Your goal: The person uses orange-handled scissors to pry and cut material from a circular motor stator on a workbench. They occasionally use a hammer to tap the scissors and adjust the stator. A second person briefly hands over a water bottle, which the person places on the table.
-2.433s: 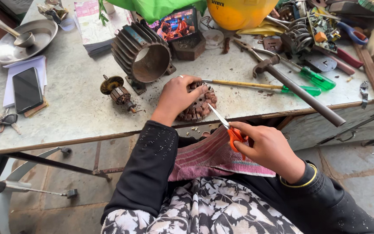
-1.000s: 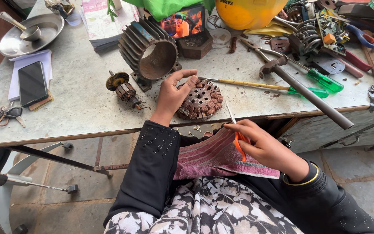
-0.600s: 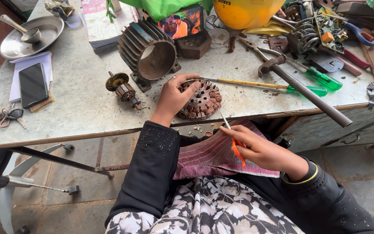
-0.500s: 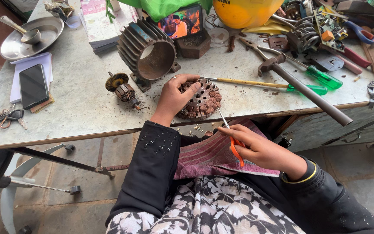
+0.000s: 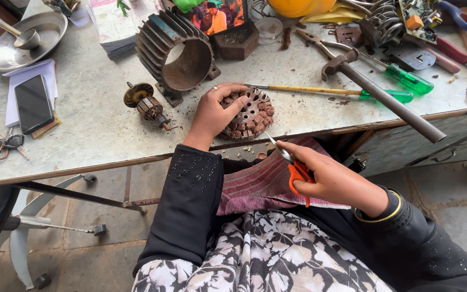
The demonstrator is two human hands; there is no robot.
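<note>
My left hand (image 5: 216, 114) rests on a round, rusty motor winding core (image 5: 251, 112) lying at the table's front edge, with fingers curled over its left side. My right hand (image 5: 331, 178) holds small scissors with orange handles (image 5: 294, 165); their metal tips point up toward the core's lower edge. A striped maroon cloth (image 5: 266, 181) lies across my lap under both hands.
On the grey table (image 5: 93, 124) are a ribbed motor housing (image 5: 177, 51), a small rotor (image 5: 146, 104), a hammer (image 5: 379, 92), green-handled screwdrivers (image 5: 390, 96), a phone on paper (image 5: 32, 103), keys (image 5: 4, 145), a steel plate with a ladle (image 5: 25, 38) and tool clutter at back right.
The core has been turned flat on the table under my left hand. My right hand moved the scissors from mid-air down and closer to the core's lower edge.
</note>
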